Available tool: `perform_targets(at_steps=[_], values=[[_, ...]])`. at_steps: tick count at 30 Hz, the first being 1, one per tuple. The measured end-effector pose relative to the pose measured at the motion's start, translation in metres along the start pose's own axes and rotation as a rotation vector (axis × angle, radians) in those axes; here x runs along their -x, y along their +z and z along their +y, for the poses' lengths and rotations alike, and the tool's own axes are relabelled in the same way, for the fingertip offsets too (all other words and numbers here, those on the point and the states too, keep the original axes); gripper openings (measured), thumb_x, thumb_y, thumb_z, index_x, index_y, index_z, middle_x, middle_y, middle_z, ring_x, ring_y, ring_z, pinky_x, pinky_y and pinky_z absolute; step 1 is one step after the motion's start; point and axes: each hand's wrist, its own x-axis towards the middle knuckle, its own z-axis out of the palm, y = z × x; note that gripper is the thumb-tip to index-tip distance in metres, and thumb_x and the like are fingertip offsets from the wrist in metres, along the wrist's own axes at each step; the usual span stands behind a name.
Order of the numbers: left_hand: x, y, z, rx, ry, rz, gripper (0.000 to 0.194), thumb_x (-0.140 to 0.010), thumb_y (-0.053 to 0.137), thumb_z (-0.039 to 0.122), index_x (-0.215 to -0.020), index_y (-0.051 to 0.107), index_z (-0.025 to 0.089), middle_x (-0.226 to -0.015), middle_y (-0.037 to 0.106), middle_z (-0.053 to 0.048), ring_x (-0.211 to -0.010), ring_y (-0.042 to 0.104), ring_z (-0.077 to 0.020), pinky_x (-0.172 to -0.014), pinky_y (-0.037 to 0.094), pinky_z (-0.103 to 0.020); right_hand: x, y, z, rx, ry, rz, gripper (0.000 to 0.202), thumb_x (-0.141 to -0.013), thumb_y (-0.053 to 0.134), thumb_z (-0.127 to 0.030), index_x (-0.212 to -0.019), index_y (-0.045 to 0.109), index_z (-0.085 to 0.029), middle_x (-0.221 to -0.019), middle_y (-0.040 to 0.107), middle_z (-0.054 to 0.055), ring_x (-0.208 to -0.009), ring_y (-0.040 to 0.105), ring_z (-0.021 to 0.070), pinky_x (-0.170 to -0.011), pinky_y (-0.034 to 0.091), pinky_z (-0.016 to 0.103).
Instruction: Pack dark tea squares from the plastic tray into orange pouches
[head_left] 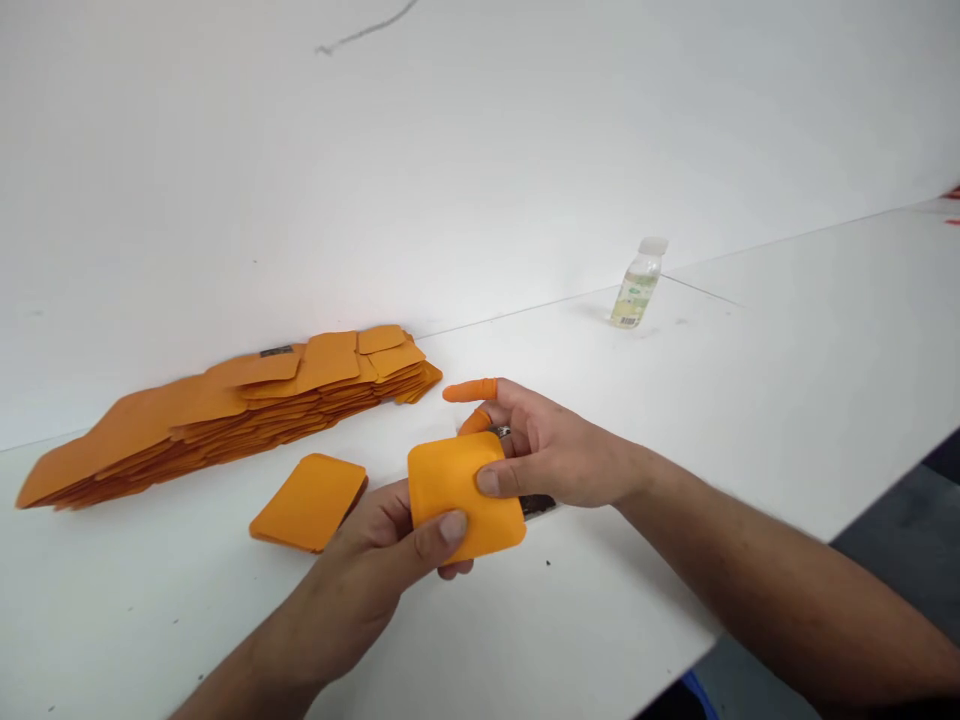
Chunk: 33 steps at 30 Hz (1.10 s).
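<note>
An orange square pad [442,480] with rounded corners is held up in front of me. My left hand [382,560] grips its lower left side, thumb on the face and fingers mostly behind. My right hand [570,450] pinches the right side, its thumb pressed on the face. Orange finger cots [471,390] cover two of the right fingers, one stretched out to the left. Behind the pad, a dark patterned piece [538,505] sticks out below the right hand; most of it is hidden. Left of my left hand, a small stack of similar orange pads [309,500] lies on the table.
A long, leaning pile of orange pads [225,405] runs along the white wall [225,180] at the left. Further right, a clear bottle [636,290] with a label and white cap stands on the white table [787,350]. The table's front edge slants across the lower right.
</note>
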Motion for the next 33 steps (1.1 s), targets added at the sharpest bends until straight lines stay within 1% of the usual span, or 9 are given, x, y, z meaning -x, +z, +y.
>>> perform_targets(at_steps=[3,8,12,15,21,25,28,31,33], values=[[-0.002,0.003,-0.003,-0.027,0.001,0.024,0.036,-0.096,0.069,0.054,-0.082,0.073,0.022,-0.079,0.064,-0.002,-0.075,0.054,-0.015,-0.069,0.049,-0.026,-0.002,-0.001,0.001,0.021,-0.005,0.056,0.072,-0.084,0.087,-0.025,-0.144,0.048,-0.031,-0.127,0.058,0.003,-0.08,0.068,0.0114,-0.069,0.06,0.03],[-0.005,0.007,-0.002,-0.014,0.027,0.314,0.047,-0.092,0.07,0.063,-0.074,0.068,0.02,-0.064,0.058,0.0,-0.062,0.047,-0.0127,-0.058,0.044,-0.024,-0.004,0.007,0.007,0.001,-0.104,0.233,0.062,-0.088,0.084,-0.034,-0.139,0.05,-0.029,-0.132,0.061,0.005,-0.087,0.07,0.0137,-0.084,0.06,0.038],[-0.01,0.012,0.006,0.092,0.027,0.53,0.047,-0.08,0.081,0.063,-0.071,0.068,0.019,-0.059,0.056,0.002,-0.058,0.047,-0.0117,-0.054,0.044,-0.022,-0.001,0.019,0.01,0.016,-0.03,0.285,0.067,-0.085,0.086,-0.031,-0.14,0.048,-0.033,-0.144,0.057,0.007,-0.089,0.069,0.0138,-0.068,0.055,0.03],[-0.013,0.017,0.011,0.144,0.028,0.608,0.043,-0.076,0.086,0.056,-0.067,0.064,0.02,-0.058,0.056,0.002,-0.058,0.049,-0.0117,-0.054,0.044,-0.022,0.002,0.029,0.01,0.019,0.066,0.323,0.078,-0.079,0.088,-0.027,-0.143,0.045,-0.034,-0.146,0.056,0.009,-0.093,0.069,0.0169,-0.06,0.053,0.028],[-0.015,0.025,0.007,0.128,0.043,0.574,0.042,-0.082,0.081,0.056,-0.072,0.065,0.02,-0.059,0.058,0.002,-0.059,0.05,-0.0122,-0.056,0.045,-0.023,0.001,0.036,0.015,0.009,0.044,0.347,0.064,-0.084,0.08,-0.021,-0.138,0.049,-0.035,-0.14,0.061,0.005,-0.087,0.069,0.015,-0.064,0.052,0.032],[-0.015,0.029,0.001,0.094,0.079,0.499,0.041,-0.091,0.073,0.056,-0.073,0.066,0.02,-0.064,0.062,0.0,-0.064,0.054,-0.0135,-0.062,0.047,-0.026,-0.001,0.039,0.021,-0.07,-0.022,0.321,0.044,-0.094,0.067,-0.016,-0.132,0.051,-0.031,-0.114,0.069,0.001,-0.078,0.072,0.0133,-0.075,0.053,0.036],[-0.016,0.031,-0.001,0.055,0.137,0.446,0.04,-0.094,0.07,0.057,-0.077,0.066,0.021,-0.068,0.064,0.0,-0.068,0.056,-0.0147,-0.066,0.048,-0.027,-0.002,0.041,0.023,-0.104,-0.097,0.312,0.032,-0.101,0.061,-0.022,-0.13,0.05,-0.029,-0.095,0.068,-0.003,-0.068,0.071,0.012,-0.077,0.054,0.036],[-0.015,0.031,-0.002,0.048,0.12,0.4,0.045,-0.094,0.067,0.063,-0.076,0.064,0.022,-0.06,0.062,0.001,-0.062,0.053,-0.0146,-0.061,0.044,-0.027,-0.002,0.042,0.022,-0.148,-0.17,0.22,0.037,-0.101,0.065,-0.031,-0.133,0.046,-0.029,-0.088,0.069,-0.004,-0.062,0.07,0.0139,-0.074,0.057,0.038],[-0.014,0.03,-0.004,0.038,0.103,0.378,0.05,-0.094,0.065,0.066,-0.071,0.062,0.021,-0.055,0.059,0.001,-0.059,0.051,-0.0141,-0.059,0.042,-0.027,-0.001,0.042,0.02,-0.15,-0.176,0.215,0.046,-0.096,0.073,-0.036,-0.134,0.047,-0.029,-0.091,0.068,-0.003,-0.066,0.071,0.0154,-0.077,0.059,0.04]])
